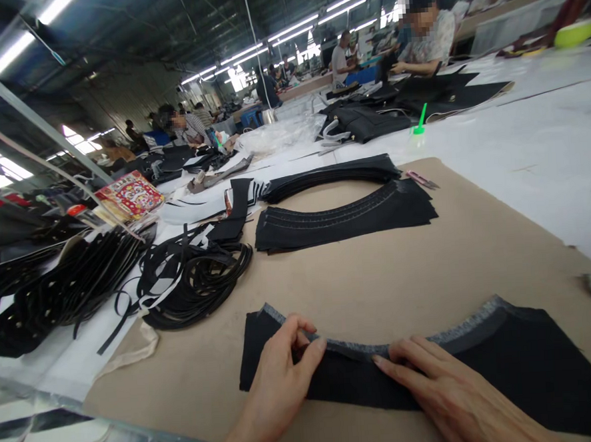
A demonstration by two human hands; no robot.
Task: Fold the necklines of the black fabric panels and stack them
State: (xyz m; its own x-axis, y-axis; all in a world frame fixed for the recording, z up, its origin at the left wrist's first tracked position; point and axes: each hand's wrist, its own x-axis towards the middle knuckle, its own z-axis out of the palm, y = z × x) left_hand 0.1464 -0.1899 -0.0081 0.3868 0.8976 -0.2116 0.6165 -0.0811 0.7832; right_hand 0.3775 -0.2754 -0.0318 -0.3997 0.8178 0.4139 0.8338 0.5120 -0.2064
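Observation:
A curved black fabric piece [515, 367] lies on the tan board in front of me, with a grey strip [462, 331] along its concave upper edge. My left hand [289, 365] pinches that edge left of the middle, thumb and forefinger closed on it. To the right, my right hand [429, 369] grips the same edge, its thumb below the strip and its fingers curled over it. Between the hands the edge looks partly folded. Farther up the board lie a stack of curved black pieces with stitched lines [345, 218] and another curved black stack [327, 178].
Small pink-handled snips [422, 180] lie beside the stacks. Coiled black strips [199, 287] and piled black straps [73, 281] are at the left. A green pointed object [420, 121] stands on the white table [535, 139]. A co-worker [427, 36] works across the table.

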